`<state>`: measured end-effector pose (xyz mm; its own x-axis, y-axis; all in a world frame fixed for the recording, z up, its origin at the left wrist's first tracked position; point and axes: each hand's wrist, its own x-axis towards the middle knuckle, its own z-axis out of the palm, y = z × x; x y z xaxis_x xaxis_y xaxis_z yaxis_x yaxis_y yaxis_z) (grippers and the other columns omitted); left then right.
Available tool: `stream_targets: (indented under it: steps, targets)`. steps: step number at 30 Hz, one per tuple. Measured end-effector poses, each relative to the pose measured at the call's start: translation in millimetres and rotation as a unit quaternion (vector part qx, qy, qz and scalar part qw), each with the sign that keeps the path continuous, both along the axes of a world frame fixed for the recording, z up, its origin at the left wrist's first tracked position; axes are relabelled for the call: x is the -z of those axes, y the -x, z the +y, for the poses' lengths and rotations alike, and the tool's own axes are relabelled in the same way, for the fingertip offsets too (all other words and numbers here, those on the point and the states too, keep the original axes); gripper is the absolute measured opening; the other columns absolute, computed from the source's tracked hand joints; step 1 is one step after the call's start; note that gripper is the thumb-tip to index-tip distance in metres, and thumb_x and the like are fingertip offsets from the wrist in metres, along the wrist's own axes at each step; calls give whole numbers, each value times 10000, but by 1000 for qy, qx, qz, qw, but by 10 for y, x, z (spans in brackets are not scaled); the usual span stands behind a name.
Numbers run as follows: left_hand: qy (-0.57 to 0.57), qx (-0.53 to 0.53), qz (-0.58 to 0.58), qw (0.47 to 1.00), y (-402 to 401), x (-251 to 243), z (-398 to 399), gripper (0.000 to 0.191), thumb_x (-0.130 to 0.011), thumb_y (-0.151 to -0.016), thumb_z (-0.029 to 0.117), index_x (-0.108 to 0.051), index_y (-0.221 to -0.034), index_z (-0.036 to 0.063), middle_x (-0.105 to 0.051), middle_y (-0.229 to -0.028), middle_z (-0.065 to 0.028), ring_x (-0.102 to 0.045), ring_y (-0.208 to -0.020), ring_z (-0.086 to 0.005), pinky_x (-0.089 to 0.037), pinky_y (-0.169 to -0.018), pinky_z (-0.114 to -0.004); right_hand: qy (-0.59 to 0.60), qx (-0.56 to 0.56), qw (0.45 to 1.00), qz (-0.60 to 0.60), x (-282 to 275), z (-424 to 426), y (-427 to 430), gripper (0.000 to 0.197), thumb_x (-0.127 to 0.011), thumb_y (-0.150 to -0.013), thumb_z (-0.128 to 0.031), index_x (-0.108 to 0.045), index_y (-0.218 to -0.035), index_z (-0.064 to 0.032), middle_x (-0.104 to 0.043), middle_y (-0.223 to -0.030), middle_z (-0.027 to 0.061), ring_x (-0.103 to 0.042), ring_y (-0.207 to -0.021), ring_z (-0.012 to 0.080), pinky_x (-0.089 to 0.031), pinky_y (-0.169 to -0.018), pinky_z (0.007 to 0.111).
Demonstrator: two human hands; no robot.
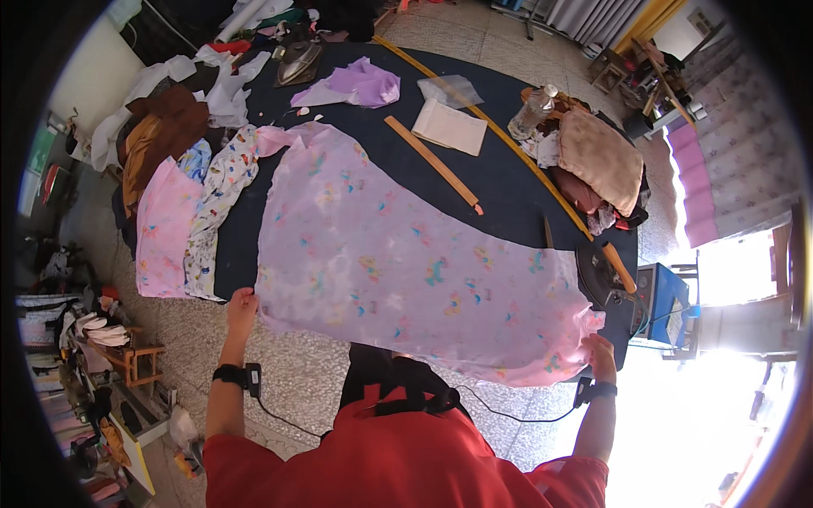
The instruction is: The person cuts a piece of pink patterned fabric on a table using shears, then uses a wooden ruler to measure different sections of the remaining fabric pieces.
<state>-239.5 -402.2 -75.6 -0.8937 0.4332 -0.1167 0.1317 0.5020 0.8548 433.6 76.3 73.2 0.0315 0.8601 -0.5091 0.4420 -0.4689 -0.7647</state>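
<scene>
A wide piece of pale pink-lilac printed fabric [406,273] spreads over the dark table and hangs past its near edge. At its left edge, my left hand [242,311] pinches the cloth between thumb and fingers. My right hand [598,355] grips the gathered near right corner, where the cloth is bunched. Beyond the fabric lie a wooden ruler [435,166], an open notebook [450,127] and a purple cloth scrap [356,82]. Folded pink printed cloth [166,235] and white printed cloth [219,203] drape over the table's left side.
A clothes iron [298,62] stands at the far left. A long yellow measuring stick [489,120] crosses the table. On the right are a plastic bottle [535,113], a beige cushion [600,159] and a wooden handle [619,267]. A blue machine [664,305] stands beyond the right edge.
</scene>
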Motion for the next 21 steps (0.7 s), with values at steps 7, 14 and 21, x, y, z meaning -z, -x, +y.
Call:
stream_targets:
  steps: [7,14,21]
  targets:
    - [33,-45,-88,995,271,-95,426,356,-670,-823,192,-581,-1075,-45,-635,-811,-69,-596,-707,-136,-473,-615,-262,6,-89,996,-30,113,162,232,300,-665,-812,-240,-659,-944,30,-628,-791,21,-556,-698,96,-431,-660,243]
    - [-32,-65,-235,969,269,-296,490,221,-639,-871,219,-635,-970,21,-632,-790,-23,-596,-714,-122,-462,-602,-256,-50,15,997,59,195,271,84,196,-663,-813,-142,-645,-952,-5,-610,-759,13,-557,-653,117,-446,-620,243]
    - [-61,-58,-311,947,243,-541,397,202,-653,-870,247,-636,-943,60,-631,-791,4,-604,-739,-113,-483,-633,-275,25,-35,999,28,166,282,-26,336,-694,-766,-114,-605,-1052,40,-622,-957,70,-593,-827,197,-470,-729,287]
